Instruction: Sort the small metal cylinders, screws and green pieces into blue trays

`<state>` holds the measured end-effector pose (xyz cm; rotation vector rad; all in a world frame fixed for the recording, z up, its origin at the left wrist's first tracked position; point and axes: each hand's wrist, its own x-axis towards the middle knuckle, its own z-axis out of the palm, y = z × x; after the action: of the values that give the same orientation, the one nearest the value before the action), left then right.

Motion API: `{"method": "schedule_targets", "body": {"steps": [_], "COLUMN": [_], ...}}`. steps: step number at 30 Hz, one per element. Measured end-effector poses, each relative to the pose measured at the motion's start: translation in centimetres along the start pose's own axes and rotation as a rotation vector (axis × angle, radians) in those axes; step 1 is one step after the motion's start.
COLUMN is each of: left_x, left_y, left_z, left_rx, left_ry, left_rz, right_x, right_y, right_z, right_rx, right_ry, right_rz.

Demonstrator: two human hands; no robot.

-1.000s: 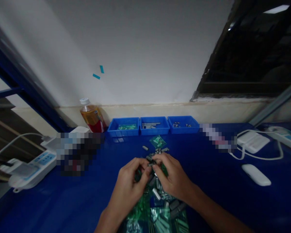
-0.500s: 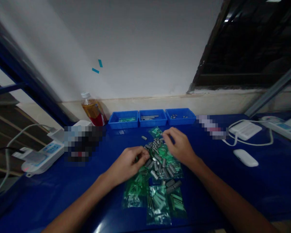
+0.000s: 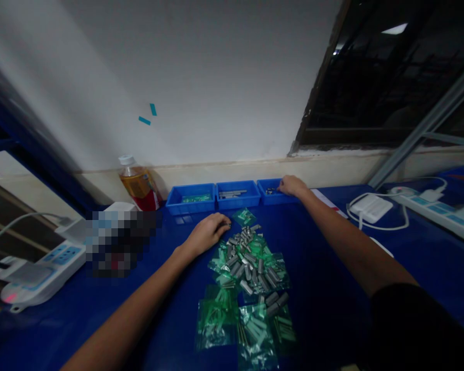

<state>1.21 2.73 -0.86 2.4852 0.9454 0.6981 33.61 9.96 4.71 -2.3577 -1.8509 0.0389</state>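
Note:
My left hand [image 3: 206, 234] is over the table, left of the small green bag [image 3: 243, 216], its fingers closed in a pinch. A small metal piece [image 3: 229, 225] shows at its fingertips. My right hand [image 3: 293, 185] reaches to the right blue tray [image 3: 272, 199], fingers pinched together over its inside; what they hold, if anything, is hidden. Small metal parts [image 3: 269, 190] lie in that tray beside the fingertips. Between my arms is a heap of grey metal cylinders [image 3: 247, 270] on green plastic bags. Filled green bags [image 3: 216, 319] lie nearer to me.
A middle blue tray [image 3: 237, 202] holds metal rods, and a left blue tray [image 3: 191, 207] holds green pieces. A drink bottle [image 3: 139, 185] stands by the wall. Power strips [image 3: 42, 278] lie at both sides. A white charger [image 3: 371, 208] with its cable sits right of my right arm.
My right hand has moved from the heap up to the right tray. My left hand has left the heap, moving slightly away and left, where a loose metal piece lay. The view has shifted slightly.

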Motion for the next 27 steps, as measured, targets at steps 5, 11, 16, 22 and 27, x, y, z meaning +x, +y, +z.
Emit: {"method": "schedule_targets", "body": {"steps": [5, 11, 16, 22, 27], "left_x": [1.0, 2.8, 3.1, 2.6, 2.6], "left_y": [-0.1, 0.8, 1.5, 1.3, 1.3], "left_z": [-0.1, 1.5, 1.8, 1.7, 1.8], "left_rx": [-0.283, -0.811, -0.931, -0.997, -1.074], "left_ry": [0.101, 0.106, -0.008, 0.043, 0.063], "left_rz": [-0.109, -0.320, -0.308, -0.353, -0.304], "right_x": [0.0, -9.3, -14.6, -13.3, -12.4], "right_y": [-1.0, -5.5, -8.1, -8.4, -8.1], "right_z": [-0.9, 0.4, 3.1, 3.6, 3.9], "right_rx": [-0.031, 0.168, 0.424, 0.508, 0.515], "right_ry": [0.010, 0.211, 0.261, 0.198, 0.175], "right_rz": [-0.027, -0.458, -0.808, -0.842, -0.767]}}
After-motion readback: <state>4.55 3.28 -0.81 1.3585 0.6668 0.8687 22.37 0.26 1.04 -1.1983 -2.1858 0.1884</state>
